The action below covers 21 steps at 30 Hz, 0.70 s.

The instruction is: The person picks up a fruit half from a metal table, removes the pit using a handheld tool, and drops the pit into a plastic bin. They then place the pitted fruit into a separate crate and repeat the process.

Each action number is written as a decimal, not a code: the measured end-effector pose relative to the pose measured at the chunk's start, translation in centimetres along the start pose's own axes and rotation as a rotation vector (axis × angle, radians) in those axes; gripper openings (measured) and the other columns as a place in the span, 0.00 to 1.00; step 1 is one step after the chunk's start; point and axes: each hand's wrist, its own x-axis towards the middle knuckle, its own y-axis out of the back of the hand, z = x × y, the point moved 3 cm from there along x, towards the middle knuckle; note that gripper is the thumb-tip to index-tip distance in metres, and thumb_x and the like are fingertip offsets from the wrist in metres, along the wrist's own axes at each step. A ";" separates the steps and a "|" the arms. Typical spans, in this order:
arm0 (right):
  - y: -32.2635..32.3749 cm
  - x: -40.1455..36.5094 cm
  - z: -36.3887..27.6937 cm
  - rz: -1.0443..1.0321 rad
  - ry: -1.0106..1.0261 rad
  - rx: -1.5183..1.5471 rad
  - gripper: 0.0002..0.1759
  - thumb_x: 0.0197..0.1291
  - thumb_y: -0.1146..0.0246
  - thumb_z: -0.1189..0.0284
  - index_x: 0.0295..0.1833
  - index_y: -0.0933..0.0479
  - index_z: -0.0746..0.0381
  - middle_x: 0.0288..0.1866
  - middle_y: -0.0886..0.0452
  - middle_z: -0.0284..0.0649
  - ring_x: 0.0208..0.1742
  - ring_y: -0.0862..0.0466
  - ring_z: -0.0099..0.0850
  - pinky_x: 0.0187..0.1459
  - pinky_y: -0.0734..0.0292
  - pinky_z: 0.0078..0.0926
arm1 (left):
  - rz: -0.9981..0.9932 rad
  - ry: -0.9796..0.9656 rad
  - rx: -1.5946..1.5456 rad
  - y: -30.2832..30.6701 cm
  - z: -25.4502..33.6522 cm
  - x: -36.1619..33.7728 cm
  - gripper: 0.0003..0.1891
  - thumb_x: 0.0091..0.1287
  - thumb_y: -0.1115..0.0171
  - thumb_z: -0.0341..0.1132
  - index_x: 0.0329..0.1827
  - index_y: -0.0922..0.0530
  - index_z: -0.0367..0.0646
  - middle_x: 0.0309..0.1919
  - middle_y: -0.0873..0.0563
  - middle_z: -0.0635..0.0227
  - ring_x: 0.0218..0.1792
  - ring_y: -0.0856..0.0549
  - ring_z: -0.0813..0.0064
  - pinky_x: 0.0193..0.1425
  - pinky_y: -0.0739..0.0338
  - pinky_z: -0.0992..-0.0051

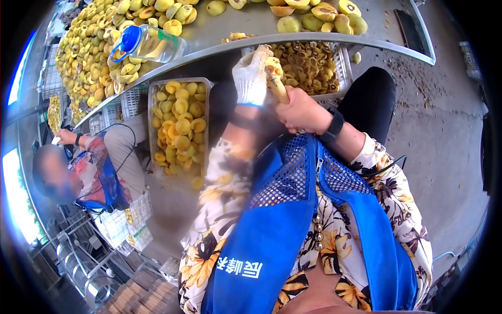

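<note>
My left hand, in a white knit glove, is closed around a yellow fruit half. My right hand is bare and wraps the light wooden handle of a pitting tool. The tool's metal end meets the fruit half; its exact tip is hidden. Both hands are over the near side of a white crate of brownish pit pieces and scraps. Left of my gloved hand stands a clear-walled crate filled with yellow fruit halves.
A metal-edged table spans the front, bearing a big heap of fruit halves. A water bottle with a blue cap lies near its edge. Another person sits at left. Debris litters the floor at right.
</note>
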 end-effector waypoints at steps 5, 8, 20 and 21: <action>0.4 -0.4 0.4 -0.047 -0.053 0.184 0.02 0.55 0.50 0.76 0.35 0.35 0.61 0.18 0.33 0.32 0.11 0.37 0.15 0.11 0.39 0.16 | -0.024 0.127 -0.091 -0.6 -0.2 -0.1 0.09 0.63 0.40 0.33 0.32 0.22 0.33 0.21 0.20 0.61 0.17 0.21 0.73 0.20 0.26 0.76; 0.5 -0.3 0.8 -0.244 -0.077 0.387 0.05 0.57 0.50 0.79 0.39 0.34 0.61 0.19 0.34 0.31 0.10 0.40 0.14 0.11 0.43 0.14 | -0.008 -0.063 -0.046 -0.5 -0.7 0.2 0.10 0.62 0.39 0.33 0.32 0.22 0.33 0.20 0.20 0.59 0.17 0.21 0.71 0.20 0.25 0.75; 3.2 1.4 2.4 -0.068 -0.033 0.171 0.07 0.56 0.45 0.76 0.40 0.33 0.63 0.18 0.31 0.34 0.10 0.37 0.18 0.10 0.42 0.17 | 0.629 -0.267 0.412 16.6 3.6 -2.2 0.20 0.62 0.44 0.48 0.41 0.21 0.36 0.32 0.18 0.62 0.34 0.19 0.68 0.40 0.24 0.73; 3.9 1.7 3.0 0.050 -0.039 -0.032 0.07 0.56 0.45 0.75 0.39 0.33 0.64 0.19 0.30 0.34 0.10 0.35 0.19 0.10 0.40 0.18 | 0.693 -0.308 0.836 17.6 5.4 -3.2 0.21 0.61 0.42 0.48 0.43 0.21 0.37 0.35 0.17 0.61 0.35 0.19 0.68 0.42 0.24 0.73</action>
